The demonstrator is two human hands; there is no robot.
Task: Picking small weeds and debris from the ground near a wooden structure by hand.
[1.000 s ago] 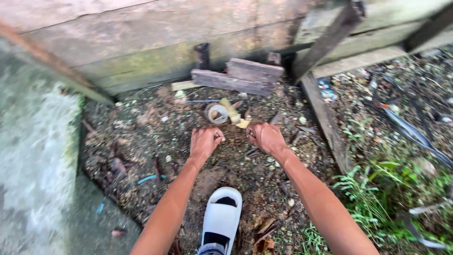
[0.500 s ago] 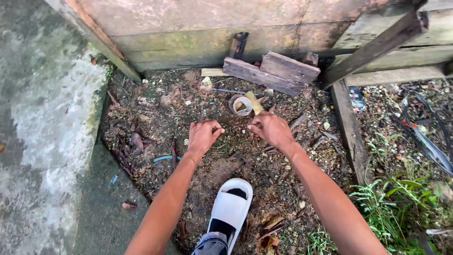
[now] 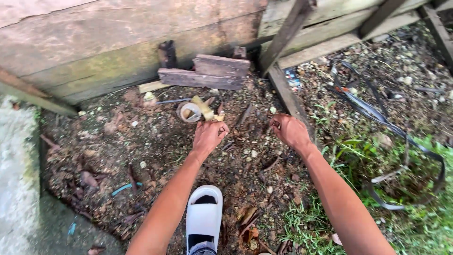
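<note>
My left hand [image 3: 207,135] hangs knuckles-up over littered soil, fingers curled. Its fingertips meet the lower end of a yellowish split stick [image 3: 205,108], which leans on a small round tin-like ring [image 3: 188,113]. Whether the fingers grip the stick is not clear. To the right, my right hand [image 3: 289,131] is a loose fist with nothing visible in it, just left of a ground beam [image 3: 285,97]. My foot in a white sandal [image 3: 204,218] stands below, between my forearms.
A weathered plank wall [image 3: 108,42] closes the far side, with stacked dark wood blocks [image 3: 205,73] at its foot. A slanted post [image 3: 285,30] rises at the upper right. Black straps [image 3: 377,115] lie in grass on the right. Concrete [image 3: 19,160] borders the left.
The view has swung right. My left hand moved up to the yellowish stick's end, where my right hand was before. My right hand drew away to the right, toward the beam.
</note>
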